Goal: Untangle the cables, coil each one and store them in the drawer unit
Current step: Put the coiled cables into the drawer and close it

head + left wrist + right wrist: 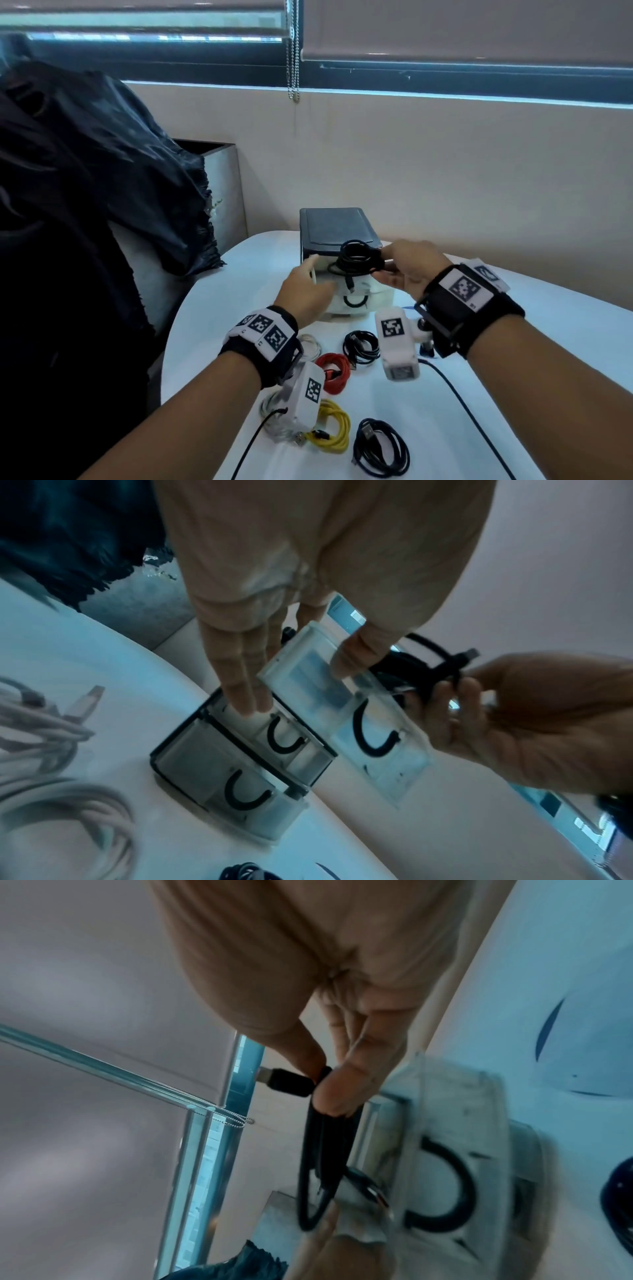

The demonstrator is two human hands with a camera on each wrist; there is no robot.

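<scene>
A small drawer unit [339, 226] with a black top stands at the far side of the white table [531, 342]. Its translucent top drawer [383, 753] is pulled out. My left hand [318, 277] holds that drawer's left corner, thumb on its wall and straight fingers [246, 691] below it. My right hand [383, 263] pinches a coiled black cable [356, 260] just above the open drawer. In the right wrist view thumb and finger squeeze the cable coil [322, 1150] beside its USB plug [284, 1081]. The two lower drawers [212, 772] are closed.
Several coiled cables lie on the table near me: white [310, 346], red [334, 371], black [361, 346], yellow [334, 426], dark [380, 448]. A black bag [85, 171] fills the left side. A wall stands behind the drawer unit.
</scene>
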